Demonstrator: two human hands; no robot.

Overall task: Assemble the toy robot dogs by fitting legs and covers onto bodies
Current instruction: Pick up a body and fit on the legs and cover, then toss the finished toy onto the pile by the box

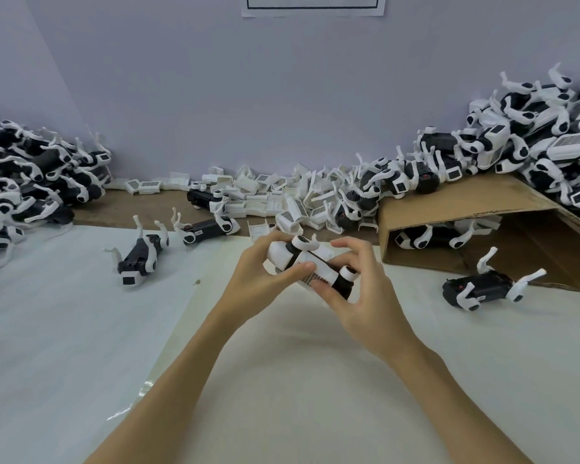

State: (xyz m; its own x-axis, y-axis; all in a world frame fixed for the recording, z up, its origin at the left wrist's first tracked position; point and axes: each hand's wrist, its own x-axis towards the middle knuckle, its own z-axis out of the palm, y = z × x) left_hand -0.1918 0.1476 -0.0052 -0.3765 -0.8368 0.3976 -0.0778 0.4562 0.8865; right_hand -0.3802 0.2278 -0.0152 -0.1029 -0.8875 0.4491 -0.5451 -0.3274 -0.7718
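Nearest to us, our two bare forearms are reaching out over the pale cloth-covered table (282, 380), meeting at one small black-and-white plastic toy robot dog (310, 267) that we are holding just above the table's middle. Our left hand (265, 272) is curling round the dog's white far-left end, its thumb pressing on the grilled white plastic cover (315, 277) along the dog's side. Our right hand (359, 293) is gripping the black near-right end from below, while its forefinger and thumb are arching apart above the body, pinching nothing.

We are judging that the cover-fitting step is in hand: the cover is looking almost seated on the black body, though we cannot tell whether its clips have caught. The next move is probably calling for a firm squeeze along the cover's edges, then a leg check.

Further out, four black uncovered dog bodies with white legs are lying singly on the table. A heap of loose white plastic covers (282, 195) is lying along the far edge. Piles of black-and-white dogs are crowding the far left (24, 182) and the far right (533, 139), the latter spilling over a tipped brown cardboard box (466, 209).
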